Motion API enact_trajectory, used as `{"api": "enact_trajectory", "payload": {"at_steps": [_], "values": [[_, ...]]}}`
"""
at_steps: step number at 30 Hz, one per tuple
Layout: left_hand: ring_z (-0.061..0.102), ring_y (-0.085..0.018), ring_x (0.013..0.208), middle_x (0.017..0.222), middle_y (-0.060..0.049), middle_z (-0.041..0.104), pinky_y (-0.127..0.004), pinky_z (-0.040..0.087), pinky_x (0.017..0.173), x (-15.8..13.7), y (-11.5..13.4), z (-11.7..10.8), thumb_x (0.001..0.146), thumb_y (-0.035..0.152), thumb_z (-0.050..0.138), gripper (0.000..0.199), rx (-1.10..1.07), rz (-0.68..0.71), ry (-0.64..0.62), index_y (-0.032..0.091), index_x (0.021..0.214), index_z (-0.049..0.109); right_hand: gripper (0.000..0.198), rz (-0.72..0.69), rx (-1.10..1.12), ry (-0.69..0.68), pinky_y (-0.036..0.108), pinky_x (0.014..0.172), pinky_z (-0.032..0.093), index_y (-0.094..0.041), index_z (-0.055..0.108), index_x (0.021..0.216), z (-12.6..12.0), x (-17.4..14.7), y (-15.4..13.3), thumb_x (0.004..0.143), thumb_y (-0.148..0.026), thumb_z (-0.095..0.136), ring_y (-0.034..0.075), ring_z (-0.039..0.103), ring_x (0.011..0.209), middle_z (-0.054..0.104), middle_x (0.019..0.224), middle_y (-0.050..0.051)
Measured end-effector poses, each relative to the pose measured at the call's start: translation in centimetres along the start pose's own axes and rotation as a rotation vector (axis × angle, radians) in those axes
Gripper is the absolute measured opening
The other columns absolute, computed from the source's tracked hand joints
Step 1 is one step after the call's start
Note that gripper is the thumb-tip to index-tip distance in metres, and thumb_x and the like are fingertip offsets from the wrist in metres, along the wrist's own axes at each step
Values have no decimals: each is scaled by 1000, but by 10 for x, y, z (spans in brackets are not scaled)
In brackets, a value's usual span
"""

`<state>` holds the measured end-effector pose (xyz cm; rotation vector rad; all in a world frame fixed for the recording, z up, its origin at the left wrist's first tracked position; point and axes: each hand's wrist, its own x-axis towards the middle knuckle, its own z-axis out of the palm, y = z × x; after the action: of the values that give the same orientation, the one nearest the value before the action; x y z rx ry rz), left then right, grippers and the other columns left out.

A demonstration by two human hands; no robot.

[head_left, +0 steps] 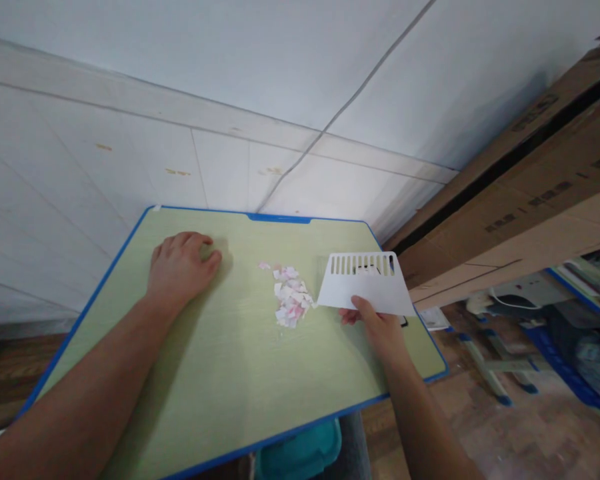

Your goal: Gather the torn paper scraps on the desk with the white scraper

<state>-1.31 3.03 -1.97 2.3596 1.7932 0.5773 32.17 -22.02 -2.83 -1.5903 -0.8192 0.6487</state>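
A small heap of torn paper scraps (293,300), white with pink patches, lies on the pale green tabletop (220,373). To its left, my left hand (183,267) rests on the table with slightly bent fingers, the thumb apart and nothing held. On the right, my right hand (373,323) grips a white flat slotted plate (363,293) by its near edge, thumb on top and fingers underneath. The plate widens toward me and has a row of slots along its far edge. Its left side is close to the scraps; whether it touches the table cannot be told.
A blue rim (280,218) borders the table, which stands by a white wall with a grey cable (350,100). Tall cardboard boxes (530,180) lean at the right. A teal bin (300,450) sits below the near edge. A dark-outlined object (404,321) is partly hidden by the plate.
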Motion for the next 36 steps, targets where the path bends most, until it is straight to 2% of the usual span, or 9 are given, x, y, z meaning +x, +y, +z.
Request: {"api": "enact_trajectory", "payload": {"at_steps": [5,9,13,18,22,25,28,32,36], "values": [[64,-42,160,163,-19,76,-59,46,142,3,-3,2,108,47,58,51,-21,5,20,20,144,82,41,-35,-38,41,41,59,62,-27,80,75,-2,-8,-3,94,-63,88,28,72,57,85,71,10],[61,-43,164,167,-20,73,-60,44,143,4,1,0,106,45,64,52,-51,-15,-10,19,147,82,45,-11,-38,74,41,58,62,-28,79,72,-2,-30,-1,93,-66,87,28,71,56,83,69,10],[60,-45,164,170,-24,71,-64,45,141,3,12,-8,108,44,57,59,-13,-15,-46,14,153,80,43,-23,1,81,40,59,64,-28,79,74,10,-60,5,96,-64,83,26,71,55,83,68,8],[59,-46,164,171,-27,69,-68,47,138,-1,24,-17,110,43,52,61,-3,-9,-37,10,154,79,46,-55,-25,7,41,67,67,-26,79,73,18,-84,-1,95,-66,83,27,75,59,83,69,9],[58,-46,164,172,-28,67,-69,45,138,0,24,-18,110,43,52,63,-17,5,-45,9,156,79,43,-105,-25,-45,43,71,69,-27,78,70,13,-88,-2,95,-61,85,28,77,63,83,69,9],[58,-47,163,172,-30,67,-70,46,137,1,23,-17,110,43,51,64,-12,18,-44,8,156,78,41,-144,13,-44,42,69,68,-28,79,68,10,-85,5,99,-54,83,28,74,61,81,67,8],[58,-48,163,171,-30,66,-71,48,136,2,24,-18,110,43,50,64,8,21,-41,8,156,78,39,-176,58,-24,42,67,66,-28,81,70,8,-84,12,101,-51,82,27,72,61,81,68,6],[58,-48,163,171,-30,67,-70,48,137,2,27,-19,110,43,49,65,47,5,-54,8,156,78,36,-181,62,-103,41,72,68,-27,83,76,7,-86,14,103,-51,84,27,75,65,84,74,7],[59,-47,162,170,-28,67,-69,49,137,3,26,-17,109,44,49,65,63,8,-47,9,156,78,38,-183,89,-53,39,65,65,-28,80,69,6,-88,14,102,-45,81,25,70,59,80,66,5]]}}
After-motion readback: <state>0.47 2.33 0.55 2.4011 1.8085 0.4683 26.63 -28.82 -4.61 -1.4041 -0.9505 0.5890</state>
